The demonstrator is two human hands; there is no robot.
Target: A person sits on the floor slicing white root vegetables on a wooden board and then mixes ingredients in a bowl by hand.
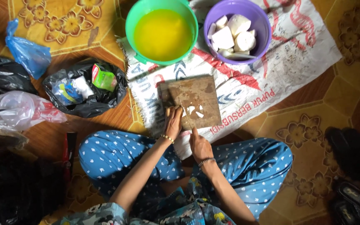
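I sit cross-legged over a brown wooden cutting board [196, 89] that lies on a white woven sack [296, 54]. My left hand [173, 121] presses a pale peeled piece down at the board's near left edge. My right hand [199, 146] grips a knife [185, 113], its thin blade angled across the board beside my left fingers. A few thin white slices [195, 111] lie on the board just right of the blade.
A green bucket [131, 33] of yellow liquid and a purple bucket [263, 37] of white peeled chunks stand beyond the board. Left of it sit an open black bag [86, 106] of packets, a blue bag [28, 52] and a clear bag [17, 110]. Dark shoes [351, 154] lie at right.
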